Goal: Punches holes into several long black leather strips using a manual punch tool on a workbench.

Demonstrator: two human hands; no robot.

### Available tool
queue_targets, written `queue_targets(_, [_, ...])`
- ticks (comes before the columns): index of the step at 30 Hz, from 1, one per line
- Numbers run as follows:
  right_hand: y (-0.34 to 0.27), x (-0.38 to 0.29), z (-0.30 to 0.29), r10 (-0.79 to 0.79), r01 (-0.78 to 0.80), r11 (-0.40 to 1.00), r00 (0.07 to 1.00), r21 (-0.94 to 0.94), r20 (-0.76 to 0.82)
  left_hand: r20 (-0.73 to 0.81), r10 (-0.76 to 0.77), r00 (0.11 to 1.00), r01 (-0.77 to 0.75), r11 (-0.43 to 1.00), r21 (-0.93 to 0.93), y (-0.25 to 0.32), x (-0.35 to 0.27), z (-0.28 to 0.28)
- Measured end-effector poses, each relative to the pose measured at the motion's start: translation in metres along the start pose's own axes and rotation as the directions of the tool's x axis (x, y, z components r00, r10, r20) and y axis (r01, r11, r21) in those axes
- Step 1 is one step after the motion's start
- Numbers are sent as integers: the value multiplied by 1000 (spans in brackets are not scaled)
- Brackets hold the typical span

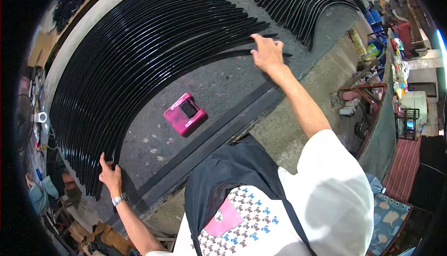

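Note:
A dense row of long, glossy black strips [132, 57] lies side by side on the dark worktable [216, 77], looking curved in this wide view. My right hand [269, 53] is over the right ends of the nearest strips, thumb and index finger spread. The nearest strip [216, 56] passes beneath that hand, and its tip shows beyond. At the lower left ends, my left hand [111, 178], with a metal watch on its wrist, touches the nearest strips with finger and thumb apart. Whether either hand grips a strip is hidden. A pink plastic device [183, 114] with a dark panel lies between the hands.
Another row of black strips [293, 4] lies at the far right of the table. Flat black bars [206, 135] run along the front edge. On the right, a red metal frame [370, 90] stands near a grey panel [379, 151]. Cardboard [113, 238] lies at lower left.

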State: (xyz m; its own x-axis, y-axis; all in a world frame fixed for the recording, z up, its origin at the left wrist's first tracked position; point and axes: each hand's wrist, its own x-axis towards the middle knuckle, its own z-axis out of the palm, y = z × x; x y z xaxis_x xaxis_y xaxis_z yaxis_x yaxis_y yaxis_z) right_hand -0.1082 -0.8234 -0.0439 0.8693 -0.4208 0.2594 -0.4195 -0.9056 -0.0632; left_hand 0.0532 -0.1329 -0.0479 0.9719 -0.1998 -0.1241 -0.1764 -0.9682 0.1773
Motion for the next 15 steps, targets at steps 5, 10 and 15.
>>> queue_targets(5, [79, 10, -12, 260, -255, 963, 965, -91, 40, -13, -7, 1000, 7, 1000, -27, 0, -8, 0])
queue_targets(10, [100, 38, 4, 64, -53, 968, 997, -245, 35, 13, -52, 999, 51, 995, 89, 4, -6, 1])
queue_targets(15, [95, 60, 12, 60, -16, 964, 986, -267, 158, 16, -77, 997, 74, 989, 126, 1, -9, 3])
